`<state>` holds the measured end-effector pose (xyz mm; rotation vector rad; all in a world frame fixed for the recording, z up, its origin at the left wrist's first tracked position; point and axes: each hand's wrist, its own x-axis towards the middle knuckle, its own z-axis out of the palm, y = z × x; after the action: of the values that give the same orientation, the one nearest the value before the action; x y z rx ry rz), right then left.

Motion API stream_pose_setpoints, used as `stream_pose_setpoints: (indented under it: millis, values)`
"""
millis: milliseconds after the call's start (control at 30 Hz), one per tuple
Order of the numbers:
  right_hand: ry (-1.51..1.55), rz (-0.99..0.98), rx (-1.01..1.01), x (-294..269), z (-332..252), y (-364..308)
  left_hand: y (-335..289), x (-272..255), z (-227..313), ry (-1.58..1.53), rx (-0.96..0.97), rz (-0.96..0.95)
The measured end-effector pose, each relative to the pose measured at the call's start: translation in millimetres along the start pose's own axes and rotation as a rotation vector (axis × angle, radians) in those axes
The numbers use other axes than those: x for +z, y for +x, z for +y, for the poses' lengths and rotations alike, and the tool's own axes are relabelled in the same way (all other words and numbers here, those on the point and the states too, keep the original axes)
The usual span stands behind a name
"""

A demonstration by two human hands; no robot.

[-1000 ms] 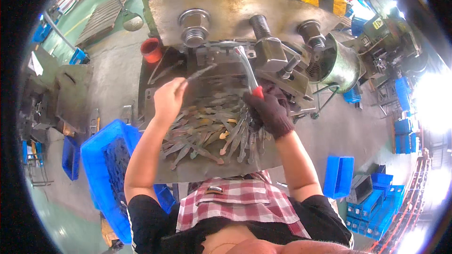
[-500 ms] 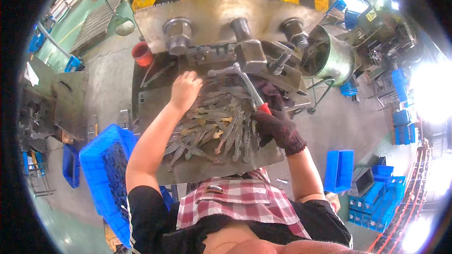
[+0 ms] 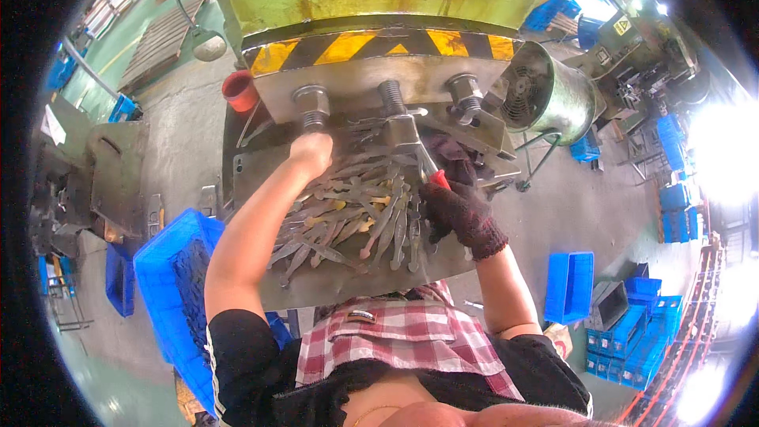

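From the head, a pile [image 3: 356, 217] of flat metal parts lies on the worktop [image 3: 379, 283]. At the pile's far left edge, the left hand [image 3: 311, 153] has curled fingers; I cannot tell whether they pinch anything. Right of the pile, the gloved right hand [image 3: 465, 217] wraps its fingers around a red-handled tool [image 3: 439, 180].

Our apron [image 3: 395, 340] is checked red and white, our glove [image 3: 468, 223] dark maroon; we see a red handle [image 3: 439, 179], grey-brown parts [image 3: 385, 227], a blue bin [image 3: 158, 292], a yellow-green press [image 3: 379, 0], a black-and-yellow striped band [image 3: 345, 47].
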<state>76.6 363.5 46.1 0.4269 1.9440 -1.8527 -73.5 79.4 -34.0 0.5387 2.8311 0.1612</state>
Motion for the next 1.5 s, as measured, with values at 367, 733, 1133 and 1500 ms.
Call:
stream_pose_setpoints:
  millis: [367,733,1133,1500]
  values:
    - [-0.014,-0.065,0.004,7,-5,4,13,2,-2,-0.14,0.067,0.091]
    - [0.064,0.082,-0.071,1,-21,-5,-31,-81,13,-0.168,0.102,0.429]
    - [-0.031,0.093,-0.049,9,-29,-3,25,-67,-73,-0.155,-0.145,0.983]
    - [-0.537,0.107,-0.03,42,-52,85,-70,-49,-47,-0.567,-0.311,0.828]
